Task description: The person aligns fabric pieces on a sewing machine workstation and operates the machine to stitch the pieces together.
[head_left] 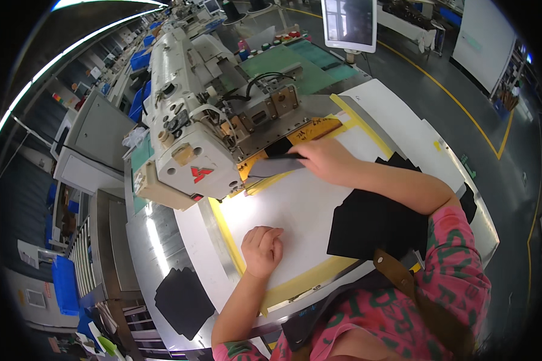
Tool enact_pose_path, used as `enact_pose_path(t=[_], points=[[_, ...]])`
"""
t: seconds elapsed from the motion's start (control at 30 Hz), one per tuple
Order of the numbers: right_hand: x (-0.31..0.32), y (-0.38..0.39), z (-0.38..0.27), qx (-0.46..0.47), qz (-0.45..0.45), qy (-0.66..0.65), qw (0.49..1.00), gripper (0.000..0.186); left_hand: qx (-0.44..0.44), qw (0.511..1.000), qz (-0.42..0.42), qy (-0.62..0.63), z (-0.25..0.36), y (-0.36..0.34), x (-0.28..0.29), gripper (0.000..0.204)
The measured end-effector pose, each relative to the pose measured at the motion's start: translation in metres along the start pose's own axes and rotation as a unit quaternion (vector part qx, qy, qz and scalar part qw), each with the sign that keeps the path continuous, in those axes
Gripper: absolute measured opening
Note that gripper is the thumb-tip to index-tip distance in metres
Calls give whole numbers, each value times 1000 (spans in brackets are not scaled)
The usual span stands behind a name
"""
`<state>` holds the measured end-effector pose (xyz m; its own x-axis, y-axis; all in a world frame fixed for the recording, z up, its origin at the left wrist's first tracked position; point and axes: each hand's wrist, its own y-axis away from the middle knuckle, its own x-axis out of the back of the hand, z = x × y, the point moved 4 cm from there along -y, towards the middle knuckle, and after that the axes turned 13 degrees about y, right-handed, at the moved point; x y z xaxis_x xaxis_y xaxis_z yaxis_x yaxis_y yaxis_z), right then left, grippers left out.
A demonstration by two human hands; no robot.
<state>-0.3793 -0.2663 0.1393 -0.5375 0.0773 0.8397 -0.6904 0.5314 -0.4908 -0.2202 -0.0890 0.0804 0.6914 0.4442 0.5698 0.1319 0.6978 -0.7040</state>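
Right hand (325, 160) pinching dark cloth (277, 166) beside sewing machine (177, 135), left hand (262, 251) well apart, fingers curled together, bare white board (301, 210) between, yellow tape (310, 281) along its edges, grey floor (417, 90) beyond.

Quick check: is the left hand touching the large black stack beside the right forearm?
Apart. The head view shows a strip of bare white board between the left hand and the black stack.

White worktop (307, 219) bears black pieces (367, 225), apparently fabric.
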Motion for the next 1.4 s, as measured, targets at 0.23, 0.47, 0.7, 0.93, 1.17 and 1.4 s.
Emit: enact_pose_path(t=[0.23,0.47,0.7,0.93,1.17,1.4], points=[[162,73,138,-227,143,171,948,29,10,997,-71,24,11,2,-33,25],[299,242,222,-346,284,447,774,29,21,971,-229,62,41,-45,-114,51],[227,335,174,-375,195,435,795,27,115,942,-315,22,57,-96,-186,92],[75,437,193,-542,-159,157,810,20,244,882,-343,213,44,-89,-169,76],[157,352,192,-510,154,263,804,21,328,855,-348,199,-14,-34,-42,70],[94,195,104,-306,-43,124,943,33,463,831,-280,128,-12,15,31,78]])
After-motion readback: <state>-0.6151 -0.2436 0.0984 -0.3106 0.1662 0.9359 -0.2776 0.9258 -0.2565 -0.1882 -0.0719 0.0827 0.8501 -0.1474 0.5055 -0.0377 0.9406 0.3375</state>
